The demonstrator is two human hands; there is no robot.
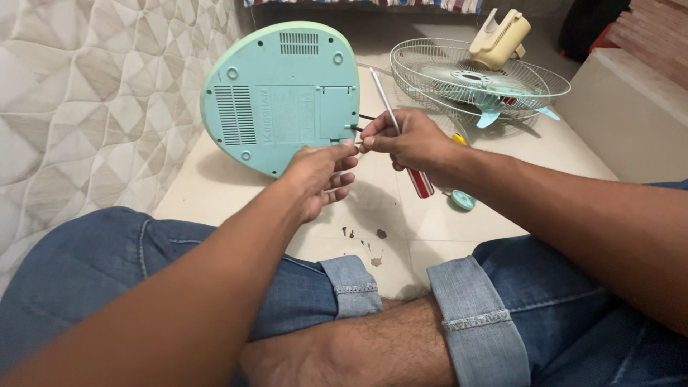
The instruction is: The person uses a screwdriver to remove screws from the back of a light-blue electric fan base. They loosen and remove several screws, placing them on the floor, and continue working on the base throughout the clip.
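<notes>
Just off the right edge of the upturned mint-green fan base, my left hand and right hand meet fingertip to fingertip, pinching a small part too tiny to identify. My right hand also holds the screwdriver, its shaft slanting up-left and its red handle down-right. A black wire leaves the base beside them.

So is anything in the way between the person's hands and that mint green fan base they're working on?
Nothing visible is. The left hand and right hand meet at the edge of the tilted fan base, fingertips pinching something small by a black wire. The right hand also holds a screwdriver, pointing away.
</notes>
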